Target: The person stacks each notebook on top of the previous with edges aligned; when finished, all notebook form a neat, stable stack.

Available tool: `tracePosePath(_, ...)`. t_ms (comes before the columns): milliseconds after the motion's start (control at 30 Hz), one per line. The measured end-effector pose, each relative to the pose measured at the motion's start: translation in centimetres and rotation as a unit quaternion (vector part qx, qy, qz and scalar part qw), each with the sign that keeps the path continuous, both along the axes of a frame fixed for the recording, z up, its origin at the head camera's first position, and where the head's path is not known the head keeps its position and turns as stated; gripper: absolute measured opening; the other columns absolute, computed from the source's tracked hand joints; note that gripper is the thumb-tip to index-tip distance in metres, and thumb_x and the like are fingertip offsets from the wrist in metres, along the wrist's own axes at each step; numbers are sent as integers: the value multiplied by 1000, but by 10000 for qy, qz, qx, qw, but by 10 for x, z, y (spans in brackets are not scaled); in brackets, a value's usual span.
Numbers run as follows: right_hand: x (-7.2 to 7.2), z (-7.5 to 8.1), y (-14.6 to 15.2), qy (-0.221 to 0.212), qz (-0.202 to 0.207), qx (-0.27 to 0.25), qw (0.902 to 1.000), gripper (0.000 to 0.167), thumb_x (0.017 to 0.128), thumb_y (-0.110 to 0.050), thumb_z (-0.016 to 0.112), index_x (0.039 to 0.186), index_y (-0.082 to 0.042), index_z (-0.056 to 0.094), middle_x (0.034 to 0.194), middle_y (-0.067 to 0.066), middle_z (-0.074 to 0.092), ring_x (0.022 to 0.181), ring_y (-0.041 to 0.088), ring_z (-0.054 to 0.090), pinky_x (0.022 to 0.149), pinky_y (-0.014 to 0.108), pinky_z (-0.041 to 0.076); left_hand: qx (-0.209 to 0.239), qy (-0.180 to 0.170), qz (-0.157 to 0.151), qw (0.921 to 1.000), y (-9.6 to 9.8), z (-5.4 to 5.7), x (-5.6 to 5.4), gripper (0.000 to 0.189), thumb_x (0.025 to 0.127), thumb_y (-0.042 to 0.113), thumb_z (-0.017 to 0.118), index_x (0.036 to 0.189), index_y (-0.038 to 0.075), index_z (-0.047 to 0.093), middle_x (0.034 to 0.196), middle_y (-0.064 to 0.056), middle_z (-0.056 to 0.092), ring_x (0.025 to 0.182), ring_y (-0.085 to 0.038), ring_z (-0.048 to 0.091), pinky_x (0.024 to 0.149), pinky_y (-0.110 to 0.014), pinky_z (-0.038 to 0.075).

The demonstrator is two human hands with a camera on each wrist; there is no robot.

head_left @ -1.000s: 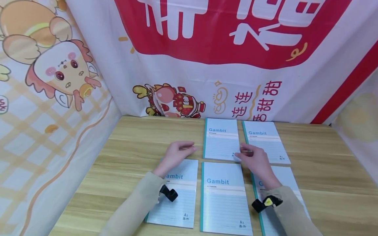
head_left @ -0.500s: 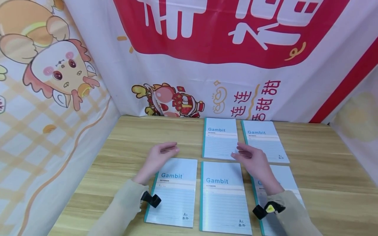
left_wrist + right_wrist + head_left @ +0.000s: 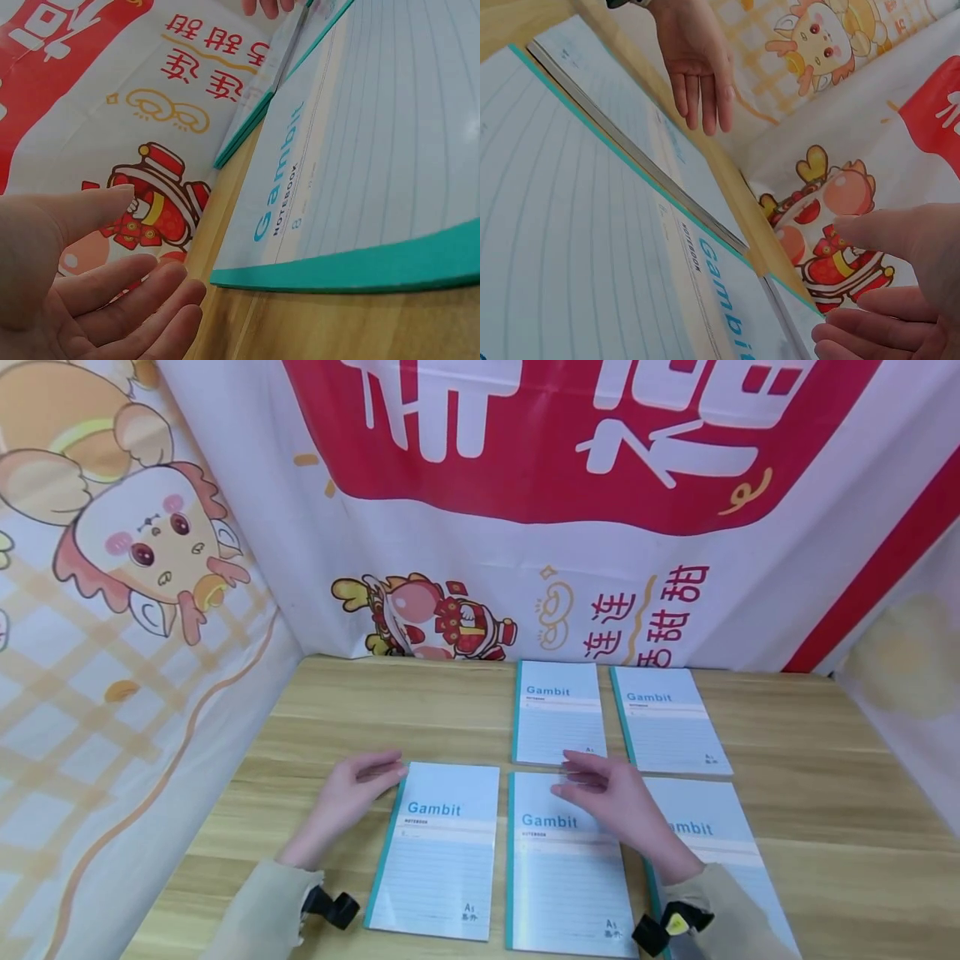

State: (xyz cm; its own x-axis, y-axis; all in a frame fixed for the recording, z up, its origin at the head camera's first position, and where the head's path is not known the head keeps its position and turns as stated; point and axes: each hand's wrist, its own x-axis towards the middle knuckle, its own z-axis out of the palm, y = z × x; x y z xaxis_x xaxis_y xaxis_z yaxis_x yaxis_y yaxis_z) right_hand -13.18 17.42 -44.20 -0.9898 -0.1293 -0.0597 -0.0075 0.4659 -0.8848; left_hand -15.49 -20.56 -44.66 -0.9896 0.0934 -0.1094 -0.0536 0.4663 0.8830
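Observation:
Several light-blue Gambit notebooks with green spines lie flat in two rows. Beside the upper left corner of the front left notebook (image 3: 442,868) is my left hand (image 3: 348,797), its fingers relaxed and holding nothing. My right hand (image 3: 615,797) hovers over the top part of the front middle notebook (image 3: 562,893), likewise holding nothing. Its wrist and forearm partly cover the front right notebook (image 3: 720,835). Behind stand the back left notebook (image 3: 555,727) and the back right notebook (image 3: 675,735). In the left wrist view, the fingers of my left hand (image 3: 112,292) are apart from the green spine.
The wooden table (image 3: 352,710) runs back to a white and red printed cloth (image 3: 435,518). A second cloth (image 3: 150,710) with cartoon figures hangs at the left. A black wrist camera (image 3: 330,907) sits on my left sleeve, another (image 3: 667,927) on my right.
My left hand has drawn left and toward me, off the front left notebook. My right hand has shifted left and nearer, from between the back notebooks to above the front middle one.

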Motion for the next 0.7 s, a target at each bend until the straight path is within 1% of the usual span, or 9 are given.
tracePosePath(167, 10, -2, -18, -101, 246, -295, 9992, 58, 87, -25, 84, 138, -8, 63, 125, 9, 69, 109, 25, 68, 91, 37, 58, -2, -109, 46, 9999, -11, 2, 11, 59, 96, 38, 73, 140, 1, 58, 128, -15, 66, 118, -30, 63, 100, -43, 52)
tracePosePath(233, 13, -3, -25, -84, 324, -261, 9991, 57, 86, -25, 85, 136, -7, 64, 124, 9, 69, 108, 25, 69, 89, 36, 58, -27, -167, 66, 9998, -14, 3, 15, 61, 95, 37, 74, 141, 1, 57, 130, -16, 66, 119, -30, 63, 101, -43, 52)
tracePosePath(300, 16, -4, -30, -154, 441, -260, 9986, 56, 86, -26, 85, 136, -7, 65, 125, 10, 69, 108, 24, 69, 88, 34, 58, -85, -181, 40, 9998, -16, 3, 20, 60, 95, 35, 74, 140, 0, 57, 130, -18, 65, 118, -31, 63, 100, -44, 52)
tracePosePath(400, 21, -5, -37, -289, 682, -280, 9969, 57, 88, -28, 83, 137, -7, 63, 127, 10, 68, 108, 23, 69, 88, 31, 58, -118, -248, -11, 9996, -18, 3, 22, 59, 94, 30, 75, 140, -1, 57, 130, -18, 65, 116, -31, 64, 99, -43, 53)
tracePosePath(600, 27, -7, -46, -504, 1112, -815, 9892, 59, 90, -25, 81, 138, 1, 60, 130, 15, 66, 110, 26, 68, 86, 29, 58, 34, -511, -69, 9987, -19, 0, 27, 58, 94, 27, 76, 140, -2, 56, 130, -17, 65, 116, -30, 64, 103, -48, 49)
tracePosePath(700, 30, -8, -51, -660, 1230, -1001, 9851, 59, 90, -24, 81, 139, 2, 59, 131, 17, 65, 110, 27, 68, 86, 29, 58, 62, -637, -15, 9979, -18, -2, 29, 58, 93, 27, 76, 140, -1, 57, 129, -15, 67, 115, -29, 65, 105, -51, 47)
